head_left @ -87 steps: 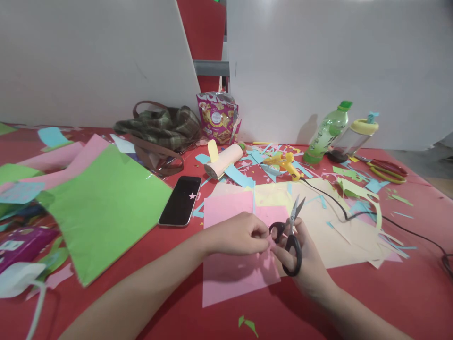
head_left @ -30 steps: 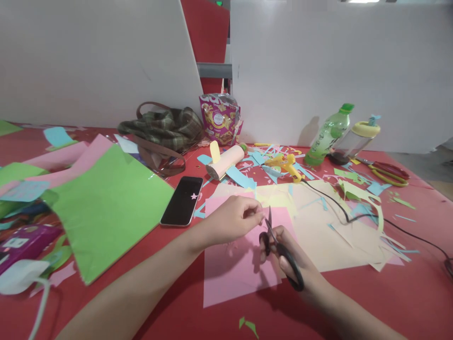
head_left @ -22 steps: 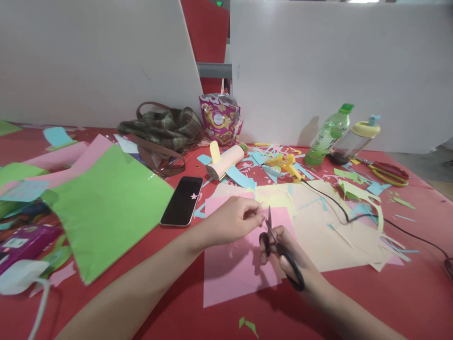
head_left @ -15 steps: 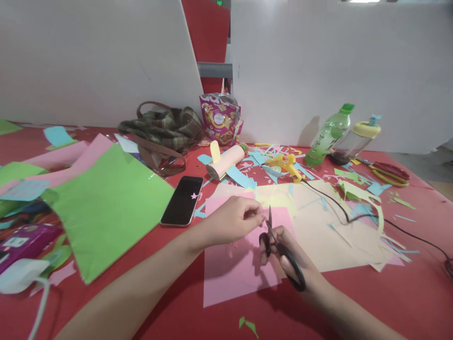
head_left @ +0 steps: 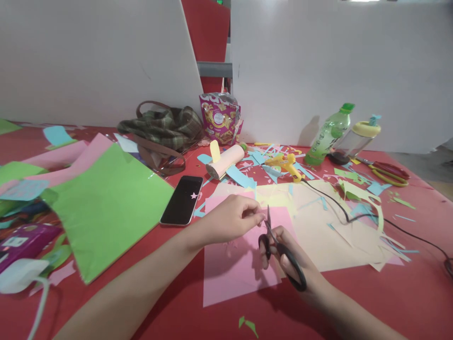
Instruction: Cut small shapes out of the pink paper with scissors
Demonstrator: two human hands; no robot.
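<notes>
My left hand (head_left: 235, 217) is closed in a pinch, thumb against fingers, on a tiny piece of pink paper that my fingertips mostly hide. My right hand (head_left: 292, 257) grips black-handled scissors (head_left: 287, 255), fingers through the loops. The blades point away from me and lie right beside my left fingertips. Below both hands, a pink sheet of paper (head_left: 222, 278) lies on the red table. A small pink paper star (head_left: 194, 195) rests on the black phone (head_left: 180, 203), left of my left hand.
Green card (head_left: 113, 208) covers the left side. Behind the hands are a paper-covered tube (head_left: 226, 162), a yellow glue gun (head_left: 285, 165) with its cord, and many scraps. A green bottle (head_left: 329, 134), a jar (head_left: 359, 139) and red-and-yellow-handled scissors (head_left: 389, 174) stand or lie at right.
The scissors have shifted very slightly, their tips a little to the left and their handle loops slightly further apart. My left hand stays almost in place.
</notes>
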